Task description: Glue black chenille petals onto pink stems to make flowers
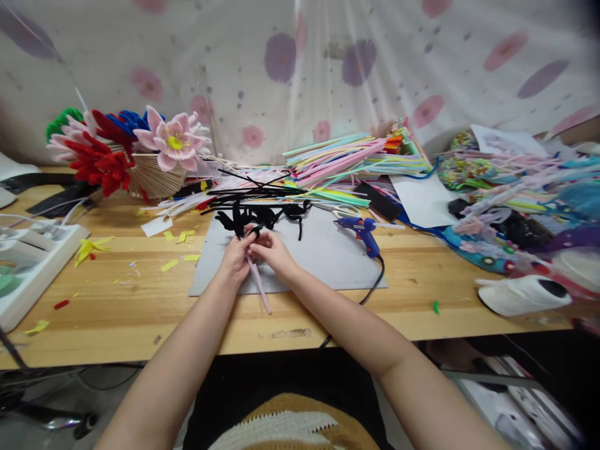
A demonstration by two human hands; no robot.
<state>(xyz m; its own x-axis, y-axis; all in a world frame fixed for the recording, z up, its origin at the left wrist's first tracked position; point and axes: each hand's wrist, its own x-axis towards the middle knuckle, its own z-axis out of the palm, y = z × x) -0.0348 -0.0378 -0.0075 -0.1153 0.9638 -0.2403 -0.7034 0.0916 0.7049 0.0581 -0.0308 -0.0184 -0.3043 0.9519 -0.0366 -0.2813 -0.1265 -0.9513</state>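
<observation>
Over the grey mat [323, 262], my left hand [235, 257] is closed around a black pipe-cleaner flower [239, 217]. The flower's fuzzy black petals spread above the fingers, and a pale pink stem [259, 286] hangs down below the hands. Close beside it, my right hand [275, 252] pinches at the base of the same flower; its fingertips partly hide the spot. More black pipe-cleaner pieces [294, 212] lie just beyond my hands. To the right rests a blue hot glue gun [360, 231] with a black cord.
Bundles of coloured pipe cleaners [337, 162] line the back. Finished fuzzy flowers [175, 142] stand at the left behind a white power strip [44, 269]. A white spool [525, 295] lies at the right near bagged supplies. Yellow scraps [169, 265] dot the wooden table [154, 312].
</observation>
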